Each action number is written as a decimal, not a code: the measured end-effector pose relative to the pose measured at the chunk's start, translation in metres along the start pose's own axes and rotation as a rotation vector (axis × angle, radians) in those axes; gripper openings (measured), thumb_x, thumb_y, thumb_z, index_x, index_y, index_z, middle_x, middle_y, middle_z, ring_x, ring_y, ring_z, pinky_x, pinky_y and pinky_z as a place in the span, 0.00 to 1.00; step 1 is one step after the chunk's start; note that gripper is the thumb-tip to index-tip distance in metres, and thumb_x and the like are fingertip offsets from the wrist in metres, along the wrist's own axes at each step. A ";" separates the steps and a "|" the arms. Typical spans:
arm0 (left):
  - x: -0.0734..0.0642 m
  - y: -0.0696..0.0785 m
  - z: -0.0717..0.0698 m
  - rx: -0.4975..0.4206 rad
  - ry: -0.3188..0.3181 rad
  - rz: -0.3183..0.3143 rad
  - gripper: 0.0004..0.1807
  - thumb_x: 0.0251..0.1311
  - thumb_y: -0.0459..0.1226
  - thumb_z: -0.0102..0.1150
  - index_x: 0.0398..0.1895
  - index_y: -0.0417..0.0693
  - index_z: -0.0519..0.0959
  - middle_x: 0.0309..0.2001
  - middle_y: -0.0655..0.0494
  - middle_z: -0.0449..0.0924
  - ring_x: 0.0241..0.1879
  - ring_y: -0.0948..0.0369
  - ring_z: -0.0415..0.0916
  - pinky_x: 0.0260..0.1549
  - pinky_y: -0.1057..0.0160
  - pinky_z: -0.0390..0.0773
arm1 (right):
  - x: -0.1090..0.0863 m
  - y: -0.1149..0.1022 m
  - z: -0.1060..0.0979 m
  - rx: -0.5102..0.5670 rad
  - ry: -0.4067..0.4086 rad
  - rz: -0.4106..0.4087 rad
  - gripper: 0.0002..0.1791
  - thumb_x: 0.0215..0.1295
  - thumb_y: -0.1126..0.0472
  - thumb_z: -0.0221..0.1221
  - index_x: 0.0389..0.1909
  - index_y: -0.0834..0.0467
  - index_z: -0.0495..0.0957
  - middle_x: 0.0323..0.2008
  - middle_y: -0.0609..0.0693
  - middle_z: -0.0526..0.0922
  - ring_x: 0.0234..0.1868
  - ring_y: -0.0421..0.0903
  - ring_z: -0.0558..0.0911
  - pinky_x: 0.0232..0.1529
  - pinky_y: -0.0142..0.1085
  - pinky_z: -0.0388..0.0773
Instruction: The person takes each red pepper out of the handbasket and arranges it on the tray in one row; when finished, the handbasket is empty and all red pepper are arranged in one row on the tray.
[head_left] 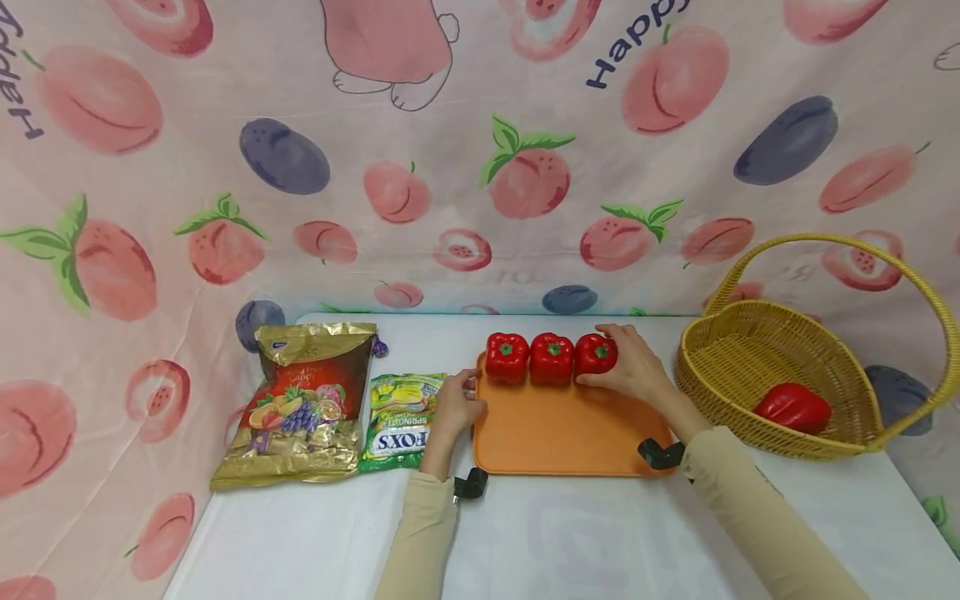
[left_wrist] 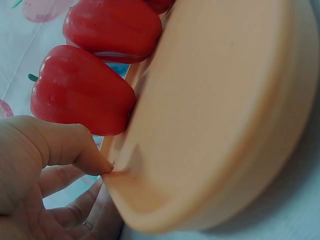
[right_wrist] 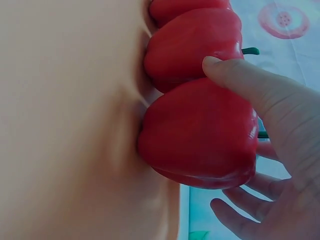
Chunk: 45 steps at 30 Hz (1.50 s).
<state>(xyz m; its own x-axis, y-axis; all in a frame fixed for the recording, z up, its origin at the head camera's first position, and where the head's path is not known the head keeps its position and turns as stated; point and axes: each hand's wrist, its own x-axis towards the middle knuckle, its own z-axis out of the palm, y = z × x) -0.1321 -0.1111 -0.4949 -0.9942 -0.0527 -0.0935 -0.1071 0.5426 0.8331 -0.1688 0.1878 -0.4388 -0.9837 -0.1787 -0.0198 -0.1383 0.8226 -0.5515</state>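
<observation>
Three red bell peppers stand upright in a row along the far edge of an orange tray (head_left: 570,433): the left pepper (head_left: 507,358), the middle pepper (head_left: 552,359) and the right pepper (head_left: 595,353). My right hand (head_left: 628,367) holds the right pepper, thumb on its near side and fingers round the far side. In the right wrist view that pepper (right_wrist: 200,135) touches its neighbour, and some fingertips behind it are hidden. My left hand (head_left: 453,410) pinches the tray's left rim, with the thumb (left_wrist: 82,150) on top and fingers outside.
A yellow wicker basket (head_left: 693,367) with a tall handle stands at the right, another red pepper (head_left: 795,408) lying inside. Left of the tray lie a green candy bag (head_left: 401,421) and a larger gold-and-red candy bag (head_left: 307,408). A small purple wrapped candy (head_left: 380,346) is behind them.
</observation>
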 end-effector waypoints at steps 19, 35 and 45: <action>-0.001 -0.002 -0.008 -0.024 0.032 0.050 0.30 0.45 0.24 0.63 0.58 0.37 0.77 0.42 0.43 0.75 0.37 0.53 0.77 0.39 0.57 0.80 | -0.011 0.008 -0.044 -0.028 -0.006 -0.096 0.51 0.48 0.46 0.74 0.69 0.64 0.63 0.66 0.68 0.63 0.65 0.65 0.64 0.60 0.65 0.64; 0.000 -0.004 -0.007 -0.018 0.027 0.004 0.30 0.48 0.25 0.63 0.60 0.39 0.77 0.44 0.44 0.74 0.39 0.54 0.74 0.40 0.56 0.78 | -0.026 0.061 -0.107 0.062 0.000 -0.029 0.42 0.60 0.49 0.67 0.66 0.70 0.65 0.64 0.72 0.67 0.63 0.71 0.66 0.61 0.64 0.62; -0.005 -0.002 -0.007 -0.009 0.017 -0.018 0.30 0.49 0.26 0.63 0.61 0.40 0.76 0.46 0.44 0.75 0.40 0.54 0.73 0.41 0.57 0.78 | -0.043 0.101 -0.134 -0.072 -0.078 0.113 0.42 0.68 0.47 0.58 0.63 0.80 0.60 0.59 0.80 0.65 0.59 0.76 0.64 0.58 0.66 0.62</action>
<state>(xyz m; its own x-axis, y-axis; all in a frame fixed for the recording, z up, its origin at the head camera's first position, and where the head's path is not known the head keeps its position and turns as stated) -0.1266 -0.1179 -0.4927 -0.9921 -0.0769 -0.0993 -0.1251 0.5342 0.8361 -0.1557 0.3505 -0.3819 -0.9819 -0.1216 -0.1449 -0.0375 0.8760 -0.4809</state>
